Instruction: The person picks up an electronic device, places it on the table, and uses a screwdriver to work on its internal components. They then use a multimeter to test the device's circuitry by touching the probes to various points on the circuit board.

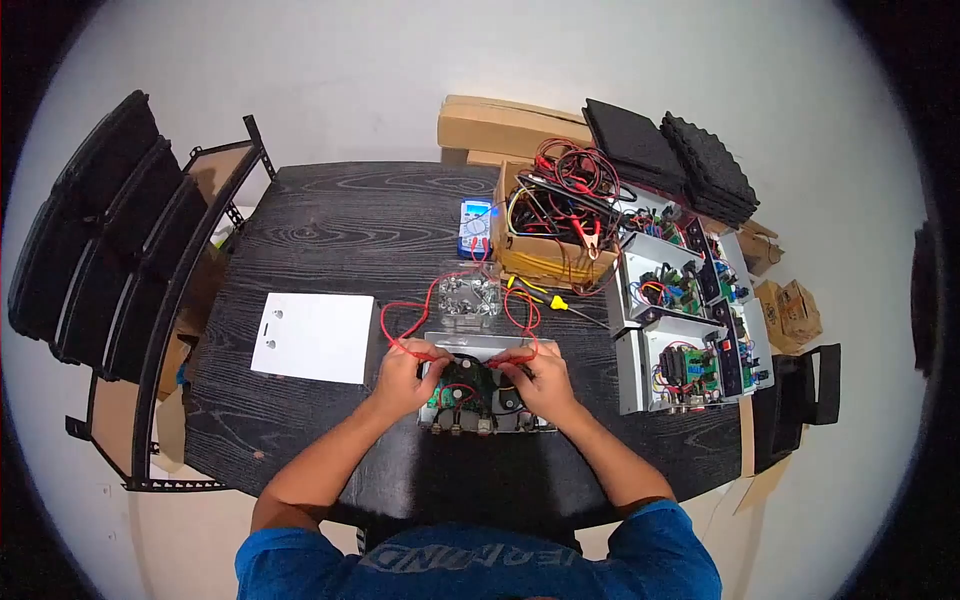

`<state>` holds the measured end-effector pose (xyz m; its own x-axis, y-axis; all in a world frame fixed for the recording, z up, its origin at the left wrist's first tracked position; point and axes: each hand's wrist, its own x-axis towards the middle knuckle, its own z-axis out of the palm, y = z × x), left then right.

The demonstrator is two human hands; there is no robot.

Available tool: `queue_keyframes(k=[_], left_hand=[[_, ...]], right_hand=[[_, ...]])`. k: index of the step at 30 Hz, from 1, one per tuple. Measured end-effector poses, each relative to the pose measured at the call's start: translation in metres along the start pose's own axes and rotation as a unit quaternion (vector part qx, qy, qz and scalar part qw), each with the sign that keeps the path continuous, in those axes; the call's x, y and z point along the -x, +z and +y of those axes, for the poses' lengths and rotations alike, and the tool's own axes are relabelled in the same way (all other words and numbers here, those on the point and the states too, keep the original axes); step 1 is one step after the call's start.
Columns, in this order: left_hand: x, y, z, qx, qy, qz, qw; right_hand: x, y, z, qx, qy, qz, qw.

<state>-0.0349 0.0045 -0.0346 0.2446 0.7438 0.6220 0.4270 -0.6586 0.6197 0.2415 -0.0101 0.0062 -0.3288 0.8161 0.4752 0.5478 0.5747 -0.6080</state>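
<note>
An opened electronic unit [463, 340] with a circuit board and connectors along its near side lies in front of me. My left hand [408, 377] is closed on a red probe at the unit's left part. Over its right part my right hand [541, 380] pinches another red probe. Both probe tips are hidden near the board. Red leads [432, 303] loop from the probes up to a blue and white multimeter [475, 228]. Between the unit and the meter stands a clear plastic box [469, 299] with small metal parts.
A white cover [315, 337] lies left. A yellow and black screwdriver [539, 293] lies beside a cardboard box [553, 255] full of cables. Several opened units [629, 375] stand right. Black foam sheets [632, 140] are behind; a shelf [170, 330] stands left.
</note>
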Motion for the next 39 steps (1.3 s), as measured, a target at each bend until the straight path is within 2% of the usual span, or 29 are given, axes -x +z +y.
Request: queue_keyframes(k=[5,9,15,18,21,30,36,39], left_hand=[[-0.003,-0.004,0.003,-0.009,-0.018,-0.029,0.999],[-0.004,-0.003,0.006,-0.002,-0.019,-0.016,1.000],[-0.005,-0.002,0.004,0.014,-0.017,-0.019,1.000],[-0.003,-0.003,0.002,0.014,-0.016,-0.019,1.000],[-0.004,-0.002,0.003,0.012,-0.011,-0.011,1.000],[-0.003,-0.001,0.002,0.023,-0.007,-0.005,1.000],[-0.006,-0.004,0.004,0.028,-0.024,-0.030,0.999],[-0.007,-0.006,0.008,0.019,-0.027,-0.035,0.999]], right_hand=[[0.001,0.001,0.003,0.016,-0.016,-0.005,1.000],[-0.003,-0.004,-0.005,0.053,-0.023,-0.027,0.998],[-0.014,0.001,-0.022,-0.009,0.092,-0.060,0.994],[-0.020,0.000,-0.029,0.023,0.091,-0.077,0.993],[-0.014,0.004,-0.020,0.021,0.049,-0.057,0.997],[-0.009,0.006,-0.018,-0.010,0.086,-0.069,0.994],[-0.008,0.007,-0.013,-0.019,0.052,-0.069,0.996],[-0.009,0.007,-0.013,-0.038,0.074,-0.070,0.994]])
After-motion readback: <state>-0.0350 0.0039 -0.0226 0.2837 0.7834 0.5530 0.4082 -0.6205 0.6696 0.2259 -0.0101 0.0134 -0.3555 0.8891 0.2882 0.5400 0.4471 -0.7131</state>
